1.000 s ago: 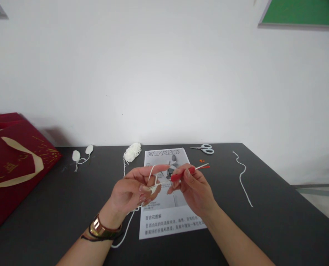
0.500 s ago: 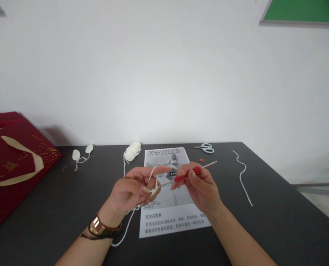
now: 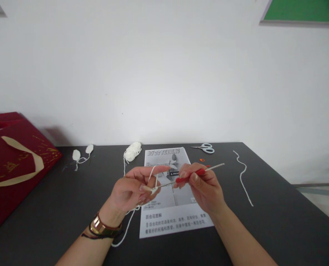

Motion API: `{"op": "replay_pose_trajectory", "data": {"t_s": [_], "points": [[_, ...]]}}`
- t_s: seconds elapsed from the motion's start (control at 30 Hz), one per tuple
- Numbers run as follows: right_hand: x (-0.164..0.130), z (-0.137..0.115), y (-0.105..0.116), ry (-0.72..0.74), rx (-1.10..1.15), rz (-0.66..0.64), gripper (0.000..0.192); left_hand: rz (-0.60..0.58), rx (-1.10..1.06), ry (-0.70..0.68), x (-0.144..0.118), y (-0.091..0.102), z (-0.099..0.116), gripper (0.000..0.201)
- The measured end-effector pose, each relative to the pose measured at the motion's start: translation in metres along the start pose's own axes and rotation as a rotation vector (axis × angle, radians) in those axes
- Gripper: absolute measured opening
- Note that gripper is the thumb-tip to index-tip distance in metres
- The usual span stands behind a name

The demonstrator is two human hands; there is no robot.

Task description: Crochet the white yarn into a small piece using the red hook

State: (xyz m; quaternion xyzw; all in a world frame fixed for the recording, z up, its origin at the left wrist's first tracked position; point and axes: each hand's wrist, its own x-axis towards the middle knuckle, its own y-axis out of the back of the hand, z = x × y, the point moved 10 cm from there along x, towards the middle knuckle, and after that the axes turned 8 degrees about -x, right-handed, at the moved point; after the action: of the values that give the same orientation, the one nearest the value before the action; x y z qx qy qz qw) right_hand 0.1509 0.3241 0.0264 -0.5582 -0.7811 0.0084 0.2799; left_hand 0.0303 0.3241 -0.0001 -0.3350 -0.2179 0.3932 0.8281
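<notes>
My left hand [image 3: 131,192] pinches a small white crocheted piece [image 3: 154,190], with white yarn [image 3: 152,173] looped over its outstretched index finger. The yarn trails down past my wrist to the table. My right hand [image 3: 202,186] grips a crochet hook with a red handle [image 3: 190,175]; its metal tip reaches into the white piece. Both hands hover above a printed instruction sheet [image 3: 170,218] on the dark table [image 3: 56,207].
A small ball of white yarn [image 3: 132,151] lies behind the sheet. Two white crocheted petals [image 3: 81,154] rest at the back left, white-handled scissors [image 3: 204,148] and a tiny orange ring [image 3: 201,159] at the back right. A loose yarn strand [image 3: 243,177] lies right; a red bag [image 3: 12,162] sits left.
My right hand has drawn the hook to the right, away from my left hand, so more of the metal shaft shows. My left hand has stayed almost still.
</notes>
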Motion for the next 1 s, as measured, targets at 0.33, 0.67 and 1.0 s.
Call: {"op": "replay_pose_trajectory", "data": {"t_s": [0.33,0.67,1.0], "points": [[-0.006,-0.026,-0.007,0.189,-0.281,-0.054,0.014,0.007,-0.022,-0.021,0.003,0.002,0.003,0.053],[-0.021,-0.045,-0.032,0.457,-0.616,-0.080,0.022,0.029,-0.063,-0.117,0.004,-0.001,0.010,0.053],[-0.062,-0.059,-0.079,1.048,-1.429,-0.038,0.016,0.186,-0.045,-0.359,-0.001,0.001,0.021,0.050]]}}
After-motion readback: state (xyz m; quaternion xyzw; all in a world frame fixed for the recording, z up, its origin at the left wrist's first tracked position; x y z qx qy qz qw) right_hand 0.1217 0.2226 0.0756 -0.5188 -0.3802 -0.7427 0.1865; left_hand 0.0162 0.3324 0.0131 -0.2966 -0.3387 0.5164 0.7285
